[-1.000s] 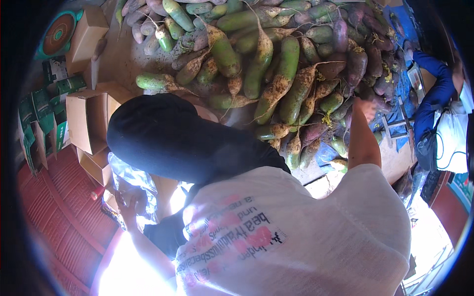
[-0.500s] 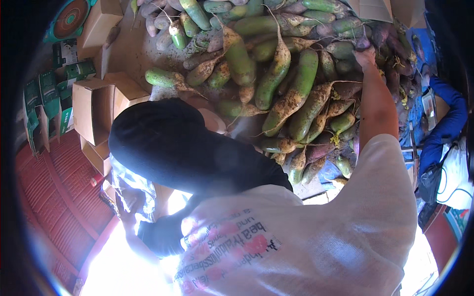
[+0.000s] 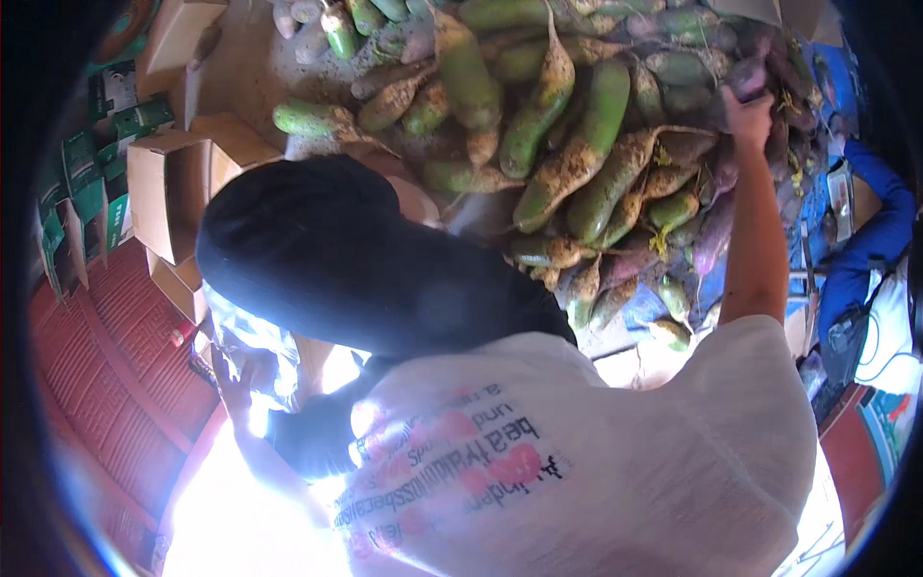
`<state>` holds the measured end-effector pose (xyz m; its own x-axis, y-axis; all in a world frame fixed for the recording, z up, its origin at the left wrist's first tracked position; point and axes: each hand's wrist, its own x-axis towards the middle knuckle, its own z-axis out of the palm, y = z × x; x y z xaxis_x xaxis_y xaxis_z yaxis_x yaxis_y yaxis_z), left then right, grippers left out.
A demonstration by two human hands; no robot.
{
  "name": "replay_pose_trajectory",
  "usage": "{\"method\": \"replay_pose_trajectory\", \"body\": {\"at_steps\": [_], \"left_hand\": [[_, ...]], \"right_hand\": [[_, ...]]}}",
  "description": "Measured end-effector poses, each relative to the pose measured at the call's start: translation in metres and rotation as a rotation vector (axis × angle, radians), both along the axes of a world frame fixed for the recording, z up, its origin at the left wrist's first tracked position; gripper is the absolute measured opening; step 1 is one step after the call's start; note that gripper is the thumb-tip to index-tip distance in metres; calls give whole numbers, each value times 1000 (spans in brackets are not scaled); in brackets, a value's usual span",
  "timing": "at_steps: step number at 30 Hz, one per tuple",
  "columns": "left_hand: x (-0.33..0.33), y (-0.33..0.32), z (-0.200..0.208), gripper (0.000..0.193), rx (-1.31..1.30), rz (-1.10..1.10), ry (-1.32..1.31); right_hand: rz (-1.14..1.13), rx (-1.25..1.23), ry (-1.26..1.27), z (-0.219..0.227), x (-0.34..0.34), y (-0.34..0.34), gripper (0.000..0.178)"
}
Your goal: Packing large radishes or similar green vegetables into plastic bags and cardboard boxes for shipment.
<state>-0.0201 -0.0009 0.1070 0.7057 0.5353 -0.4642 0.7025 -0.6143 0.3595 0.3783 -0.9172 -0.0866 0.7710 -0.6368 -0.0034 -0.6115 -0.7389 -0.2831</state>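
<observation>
My right hand (image 3: 752,117), on a bare arm reaching across the heap, is closed around a purple radish (image 3: 747,79). Under and beside that arm lie large soil-streaked green radishes (image 3: 577,159), with several purple ones (image 3: 713,233) along the right side. At the far left my left hand (image 3: 236,377) is beside a crumpled shiny plastic bag (image 3: 258,341). Glare washes out its fingers, so its grip cannot be made out. A dark cloth shape (image 3: 317,250), perhaps a covered head, hides the space between my arms.
Open cardboard boxes (image 3: 171,197) and green cartons (image 3: 82,178) stand on the left, above a red patterned panel (image 3: 106,365). To the right are another person's blue sleeve (image 3: 880,226) and a white bag (image 3: 889,341). Blue sheeting (image 3: 841,87) edges the heap.
My right hand has shifted rightward with the purple radish. The view has tilted slightly, so the heap sits higher in it. My left hand stays beside the plastic bag.
</observation>
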Motion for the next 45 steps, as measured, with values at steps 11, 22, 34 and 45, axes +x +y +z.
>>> {"method": "replay_pose_trajectory", "body": {"at_steps": [11,22,34,45], "left_hand": [[5,-5,-7,83,71,-49,-6],[18,-13,-18,85,111,-16,-1],[3,4,-30,92,165,-66,-5],[6,22,-39,91,269,-97,85]], "right_hand": [[241,-436,164,29,-91,-40,60],[1172,-449,813,-30,-104,143,96],[1166,-395,744,-32,-142,117,85],[512,102,1079,-17,-114,84,83]]}}
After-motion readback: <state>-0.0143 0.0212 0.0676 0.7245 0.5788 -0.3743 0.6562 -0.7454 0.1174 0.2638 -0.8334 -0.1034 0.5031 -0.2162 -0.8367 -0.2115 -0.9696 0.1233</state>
